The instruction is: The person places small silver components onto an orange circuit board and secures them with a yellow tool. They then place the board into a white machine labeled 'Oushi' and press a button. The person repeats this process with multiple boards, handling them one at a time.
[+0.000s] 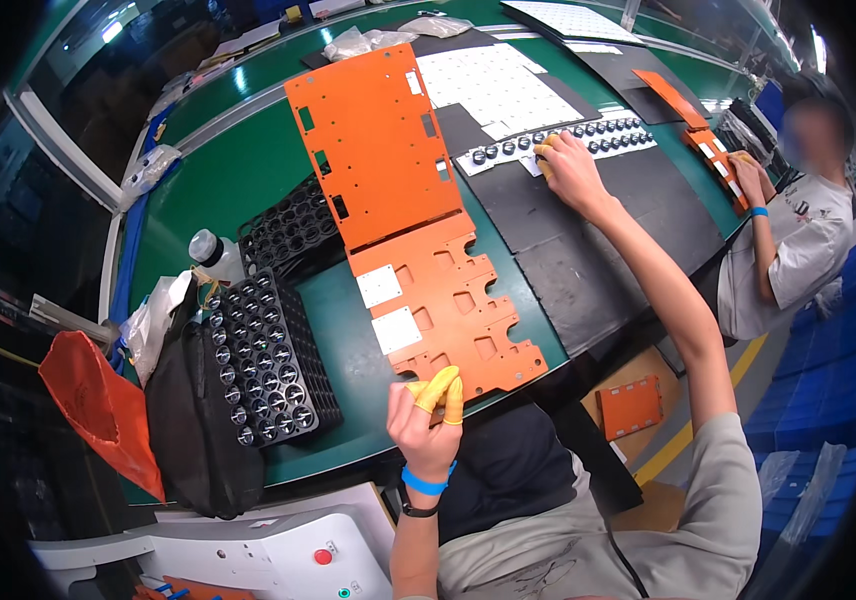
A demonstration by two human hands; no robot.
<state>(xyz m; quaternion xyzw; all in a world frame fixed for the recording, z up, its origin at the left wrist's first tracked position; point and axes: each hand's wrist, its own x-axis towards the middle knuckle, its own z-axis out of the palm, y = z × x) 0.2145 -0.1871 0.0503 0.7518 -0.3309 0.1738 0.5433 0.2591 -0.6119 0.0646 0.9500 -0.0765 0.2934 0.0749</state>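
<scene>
Our grey shirt [538, 568] is nearest the camera, below the scene. Past it, our right hand [576, 175] reaches to a white strip [465, 163] set with rows of black round parts [478, 157], lying on the black mat [603, 245] toward the table's far side; its yellow-capped fingers are bent down close together at the parts, but we cannot tell whether they grip one. Our left hand [422, 432] is at the near edge of the orange lower panel [463, 330], its capped fingers curled with little gap showing; whether they pinch anything is hidden from us. Two white plates [397, 331] lie on that panel, and an orange upper panel [373, 150] extends beyond it. Leftward on the green table [336, 325] stands a black tray [328, 395] of round parts; rightward, a co-worker [798, 235] handles another orange piece [718, 160]. We judge that a sideways brush of our right fingers could tip neighbouring parts, so tightly are they spaced, while left-hand pressure might shift the panel.
</scene>
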